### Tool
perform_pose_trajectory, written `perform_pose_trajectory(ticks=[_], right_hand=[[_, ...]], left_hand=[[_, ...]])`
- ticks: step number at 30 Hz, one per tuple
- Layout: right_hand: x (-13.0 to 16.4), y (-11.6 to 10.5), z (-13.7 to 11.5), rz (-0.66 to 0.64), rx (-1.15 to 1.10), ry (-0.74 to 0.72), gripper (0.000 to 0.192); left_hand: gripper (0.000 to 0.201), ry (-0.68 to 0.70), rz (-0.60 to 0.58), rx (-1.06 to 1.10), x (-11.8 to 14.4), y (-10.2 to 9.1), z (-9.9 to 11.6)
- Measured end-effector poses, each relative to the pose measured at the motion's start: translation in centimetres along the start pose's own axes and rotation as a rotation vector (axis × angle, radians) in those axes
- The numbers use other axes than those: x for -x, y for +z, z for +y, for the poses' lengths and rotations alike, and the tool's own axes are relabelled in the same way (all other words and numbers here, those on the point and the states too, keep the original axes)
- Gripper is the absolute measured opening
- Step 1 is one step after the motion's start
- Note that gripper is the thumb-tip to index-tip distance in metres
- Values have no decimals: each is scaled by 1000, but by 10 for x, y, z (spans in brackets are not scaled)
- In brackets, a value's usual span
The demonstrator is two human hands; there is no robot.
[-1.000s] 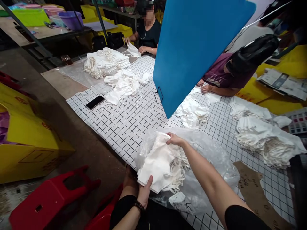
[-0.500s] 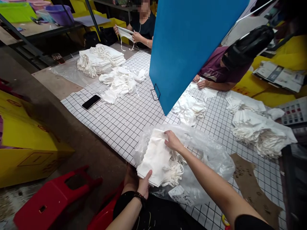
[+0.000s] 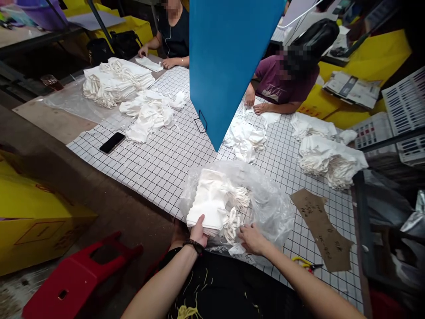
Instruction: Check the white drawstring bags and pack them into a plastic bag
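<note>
A stack of folded white cloth pieces lies on a clear plastic bag at the near edge of the table. My left hand grips the stack's near edge, thumb on top and fingers underneath. White cloth straps stick out in loops on the stack's right side. My right hand is beside the lower straps, over the bag, with its fingers curled together. Whether it pinches a strap or the plastic I cannot make out.
A blue panel stands in mid-table. Around it are white cloth heaps, a phone, a cardboard pattern and yellow-handled scissors. Two co-workers sit opposite, handling white cloth. A red stool stands at lower left.
My right hand has moved from the far top edge of the stack down to the straps on its near right. My left hand keeps its grip. The view has shifted right.
</note>
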State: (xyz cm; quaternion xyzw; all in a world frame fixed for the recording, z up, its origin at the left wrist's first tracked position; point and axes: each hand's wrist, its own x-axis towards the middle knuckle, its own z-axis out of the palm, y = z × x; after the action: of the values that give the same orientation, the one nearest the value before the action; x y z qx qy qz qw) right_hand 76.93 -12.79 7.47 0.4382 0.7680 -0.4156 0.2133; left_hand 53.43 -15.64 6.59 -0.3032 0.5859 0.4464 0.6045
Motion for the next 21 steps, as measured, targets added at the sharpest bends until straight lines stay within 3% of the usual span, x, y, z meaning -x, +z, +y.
perform_pose_trajectory(ticks=[5, 10, 13, 15, 18, 21], right_hand=[[17, 10, -6, -66, -114, -155, 22], [3, 20, -7, -93, -238, -8, 50], [-4, 24, -13, -109, -249, 69, 44], [0, 26, -23, -127, -222, 47, 32], [19, 28, -47, -162, -160, -87, 32], [33, 26, -71, -176, -165, -406, 43]], left_hand=[[45, -59, -27, -12, 10, 12, 12], [45, -86, -57, -16, 12, 25, 18], [45, -86, -61, -21, 11, 31, 18], [46, -80, -52, -22, 11, 34, 18], [45, -71, -63, -14, 12, 34, 18], [41, -55, -93, -3, 13, 34, 15]])
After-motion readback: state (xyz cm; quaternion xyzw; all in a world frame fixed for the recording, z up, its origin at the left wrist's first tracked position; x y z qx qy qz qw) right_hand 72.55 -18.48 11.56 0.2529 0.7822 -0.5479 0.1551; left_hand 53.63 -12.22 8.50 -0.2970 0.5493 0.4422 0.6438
